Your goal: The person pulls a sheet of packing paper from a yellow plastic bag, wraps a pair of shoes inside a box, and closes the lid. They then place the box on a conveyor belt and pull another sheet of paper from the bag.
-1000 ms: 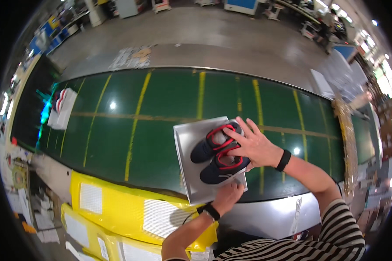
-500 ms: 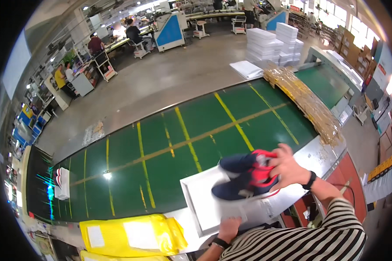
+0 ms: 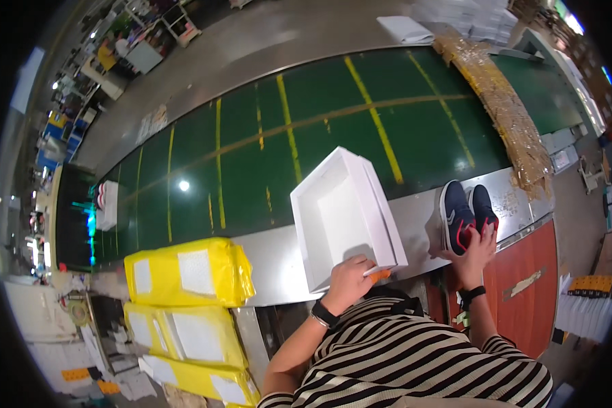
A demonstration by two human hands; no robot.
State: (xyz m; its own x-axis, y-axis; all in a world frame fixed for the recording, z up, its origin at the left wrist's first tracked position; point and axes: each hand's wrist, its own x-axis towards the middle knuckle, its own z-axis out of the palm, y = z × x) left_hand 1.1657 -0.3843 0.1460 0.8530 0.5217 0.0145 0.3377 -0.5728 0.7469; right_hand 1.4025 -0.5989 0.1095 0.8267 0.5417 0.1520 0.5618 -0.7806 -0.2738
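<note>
In the head view, since the frame of half a second ago, the pair of dark blue shoes has moved away from its place above the white box, and now it is at the right of this box, well apart from its wall. The shoes are side by side over the metal edge, with their toes pointing away from the person and their red linings toward the right hand. The fingers of this hand touch the heel openings; whether they are clamped there, I cannot tell. The left hand is at the near end of the white box, with thumb and fingers closed together on its rim; a small orange thing shows just beside these fingers, and I cannot tell what it is. The box is open toward the person, and its inside shows plain white. Beyond the box is the green belt with yellow lines. To the left of the box are yellow packages, and far to its left stands another white box. To its right, past the shoes, lies wrapped cardboard
</note>
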